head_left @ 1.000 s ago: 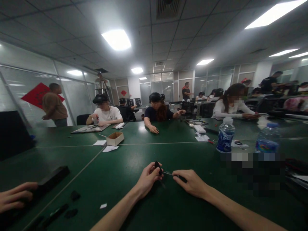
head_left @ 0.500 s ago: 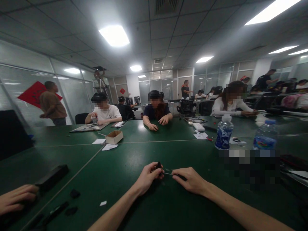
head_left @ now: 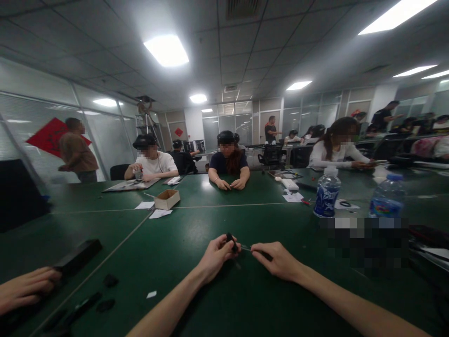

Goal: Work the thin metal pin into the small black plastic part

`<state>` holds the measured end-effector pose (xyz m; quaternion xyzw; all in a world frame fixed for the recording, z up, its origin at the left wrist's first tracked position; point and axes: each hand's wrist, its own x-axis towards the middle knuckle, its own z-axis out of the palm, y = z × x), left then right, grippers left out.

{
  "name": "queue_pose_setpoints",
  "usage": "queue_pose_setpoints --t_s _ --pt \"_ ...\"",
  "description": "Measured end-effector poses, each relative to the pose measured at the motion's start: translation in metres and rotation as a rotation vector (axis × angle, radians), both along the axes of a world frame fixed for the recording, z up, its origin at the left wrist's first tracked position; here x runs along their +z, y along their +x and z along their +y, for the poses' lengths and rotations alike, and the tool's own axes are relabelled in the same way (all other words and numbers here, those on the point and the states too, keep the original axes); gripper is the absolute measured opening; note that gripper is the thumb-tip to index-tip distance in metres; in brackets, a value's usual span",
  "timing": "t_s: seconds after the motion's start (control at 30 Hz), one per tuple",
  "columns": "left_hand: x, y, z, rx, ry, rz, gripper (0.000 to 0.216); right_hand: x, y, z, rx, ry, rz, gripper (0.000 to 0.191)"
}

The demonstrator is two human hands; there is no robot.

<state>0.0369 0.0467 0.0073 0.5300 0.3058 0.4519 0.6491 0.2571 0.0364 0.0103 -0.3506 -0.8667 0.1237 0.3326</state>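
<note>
My left hand [head_left: 218, 255] is closed around a small black piece [head_left: 231, 241], held a little above the green table [head_left: 196, 224]. From that piece a thin, light-coloured strip or rod [head_left: 246, 248] reaches across to my right hand [head_left: 277, 260]. The fingertips of my right hand pinch the strip's far end. What exactly the black piece and the strip are is too small and blurred to tell. Both forearms come in from the bottom edge.
Another person's hand [head_left: 31, 285] rests by a long black block [head_left: 80, 256] at the left. Near it lie several dark pieces [head_left: 105, 305] and a white scrap [head_left: 151, 294]. A cardboard box [head_left: 167, 200] and two bottles [head_left: 326, 193] stand farther back. People sit across the table.
The black piece in my left hand has tilted, its top leaning left. My right hand has risen slightly. Across the table, a person's hands have drawn together.
</note>
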Motion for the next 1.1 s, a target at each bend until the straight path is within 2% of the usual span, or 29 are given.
queue_pose_setpoints --t_s 0.1,0.57,0.83,1.1 --pt "-0.0025 -0.0013 0.0021 0.025 0.011 -0.002 0.031 0.0028 -0.002 -0.0048 0.026 -0.015 -0.081 0.03" --pt "-0.003 -0.0021 0.0015 0.103 0.006 0.038 0.043 0.0034 -0.0029 -0.0045 0.029 -0.011 -0.104 0.031" --pt "-0.0004 -0.0034 0.0004 0.087 0.032 0.106 0.042 0.0022 -0.0028 -0.0042 0.034 0.013 -0.138 0.029" --pt "-0.006 -0.0028 0.0024 0.103 0.065 0.123 0.043 0.0064 -0.0036 -0.0076 0.025 0.003 -0.095 0.03"
